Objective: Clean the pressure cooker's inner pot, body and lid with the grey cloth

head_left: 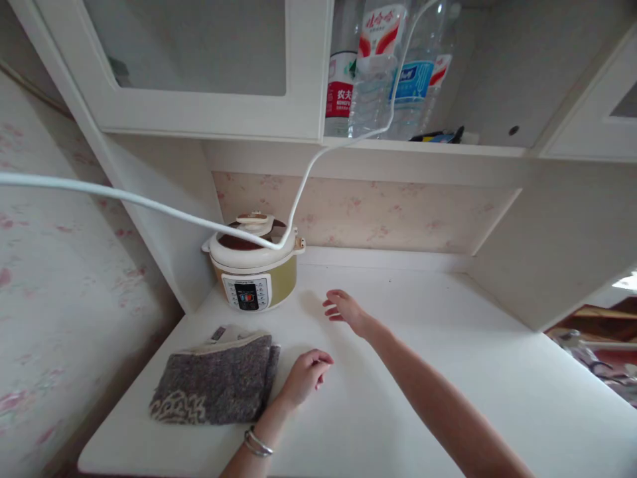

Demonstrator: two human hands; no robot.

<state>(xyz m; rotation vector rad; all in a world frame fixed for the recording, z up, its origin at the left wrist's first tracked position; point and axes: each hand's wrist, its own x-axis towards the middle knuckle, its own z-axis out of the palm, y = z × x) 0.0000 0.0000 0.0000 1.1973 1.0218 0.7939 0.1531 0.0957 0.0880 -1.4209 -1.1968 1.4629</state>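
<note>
My left hand [306,376] hovers just right of a folded grey cloth [215,389] on the white counter [423,385]. Its fingers are curled loosely and hold nothing; a bracelet circles the wrist. My right hand [346,309] reaches forward over the counter, to the right of a cream and olive electric cooker [255,269]. Its fingers are stretched out and empty, and they do not touch the cooker. A folded paper pokes out from under the cloth's far edge.
A white cable [149,204] runs from the left over the cooker lid and up to the shelf. Several plastic water bottles [383,66] stand in the open cupboard above. A glass cupboard door [199,60] hangs at upper left. Flowered wallpaper covers the left wall.
</note>
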